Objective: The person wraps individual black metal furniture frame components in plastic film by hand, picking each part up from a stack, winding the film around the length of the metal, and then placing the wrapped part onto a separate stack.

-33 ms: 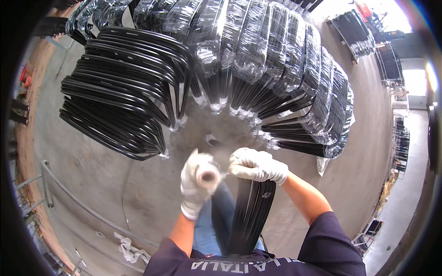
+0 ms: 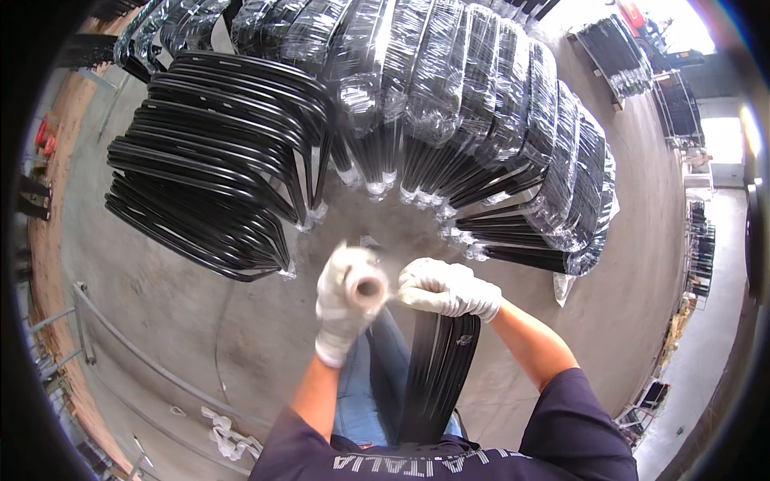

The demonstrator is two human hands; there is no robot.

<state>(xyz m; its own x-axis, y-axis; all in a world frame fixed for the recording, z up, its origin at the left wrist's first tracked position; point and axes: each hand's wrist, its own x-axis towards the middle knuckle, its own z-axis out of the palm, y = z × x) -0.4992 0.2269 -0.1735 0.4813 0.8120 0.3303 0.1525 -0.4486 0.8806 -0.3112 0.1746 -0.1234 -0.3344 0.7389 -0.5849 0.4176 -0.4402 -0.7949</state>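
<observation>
The left hand (image 2: 343,298), in a white knit glove, is clenched around a roll of clear stretch film on a pale cardboard core (image 2: 367,287); the open end of the core faces the camera. The roll sits near the centre of the view, just beside the right hand and above the person's lap. Its outline is blurred, so the film edge cannot be made out.

The right hand (image 2: 447,289), also in a white knit glove, is closed over the top end of a bundle of black bent metal frames (image 2: 437,377). The bundle stands upright between the person's knees and runs down toward the lower edge of the view. The two hands are close together, almost touching, at the bundle's top end.

Judged from this arrangement, the step in hand is wrapping the top of the bundle with film. The next move appears to call for keeping the bundle steady with the right hand while the left hand passes the roll around the frame ends with even tension.

On the concrete floor (image 2: 200,321), far from the person, lie two groups of similar parts. On the left is a stack of unwrapped black frames (image 2: 216,160). In the centre and on the right is a row of film-wrapped frame bundles (image 2: 481,120). A crumpled white scrap (image 2: 224,433) lies on the floor at near left.
</observation>
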